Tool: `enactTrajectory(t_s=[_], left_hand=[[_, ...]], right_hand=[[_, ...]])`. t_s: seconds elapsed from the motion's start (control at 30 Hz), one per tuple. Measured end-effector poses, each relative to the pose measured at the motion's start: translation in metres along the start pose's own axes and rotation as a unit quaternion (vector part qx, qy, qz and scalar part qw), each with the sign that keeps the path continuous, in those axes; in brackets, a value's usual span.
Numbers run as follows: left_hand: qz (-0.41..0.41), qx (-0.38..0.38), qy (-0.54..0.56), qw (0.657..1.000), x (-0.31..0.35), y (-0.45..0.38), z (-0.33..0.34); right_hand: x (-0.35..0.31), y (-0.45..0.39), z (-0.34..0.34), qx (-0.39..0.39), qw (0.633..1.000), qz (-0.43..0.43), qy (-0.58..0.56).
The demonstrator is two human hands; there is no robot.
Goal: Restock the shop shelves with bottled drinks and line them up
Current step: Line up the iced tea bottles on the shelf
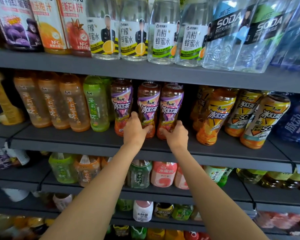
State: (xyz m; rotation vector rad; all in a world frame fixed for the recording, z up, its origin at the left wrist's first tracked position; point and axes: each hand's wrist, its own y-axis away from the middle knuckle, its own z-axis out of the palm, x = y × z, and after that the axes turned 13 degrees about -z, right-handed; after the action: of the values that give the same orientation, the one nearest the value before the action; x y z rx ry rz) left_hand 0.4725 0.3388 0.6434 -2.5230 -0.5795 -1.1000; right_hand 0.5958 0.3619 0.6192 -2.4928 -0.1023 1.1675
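Note:
Three purple-labelled iced tea bottles stand side by side on the middle dark grey shelf [100, 137]. My left hand [135, 131] wraps around the lower part of the middle purple-labelled bottle [148, 104]. My right hand [176, 133] grips the base of the right purple-labelled bottle [171, 106]. The left purple-labelled bottle [121, 103] stands untouched beside my left hand. Both held bottles are upright, bases on the shelf near its front edge.
Yellow-labelled iced tea bottles [215, 115] stand right of a dark gap, green [96, 103] and orange [73, 103] tea bottles to the left. Clear water and soda bottles [229, 37] line the shelf above. Lower shelves hold more drinks [163, 174].

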Motion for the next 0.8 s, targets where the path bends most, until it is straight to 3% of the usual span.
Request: enactTrajectory(t_s=[0.5,0.8], left_hand=[[0.044,-0.039,-0.014,0.998,-0.006,0.003,0.003],[0.048,0.039,0.06,0.996,-0.03,0.02,0.015]], right_hand=[[0.005,0.0,-0.003,-0.032,0.999,0.007,-0.013],[0.006,0.004,-0.006,-0.004,0.999,-0.021,-0.047]])
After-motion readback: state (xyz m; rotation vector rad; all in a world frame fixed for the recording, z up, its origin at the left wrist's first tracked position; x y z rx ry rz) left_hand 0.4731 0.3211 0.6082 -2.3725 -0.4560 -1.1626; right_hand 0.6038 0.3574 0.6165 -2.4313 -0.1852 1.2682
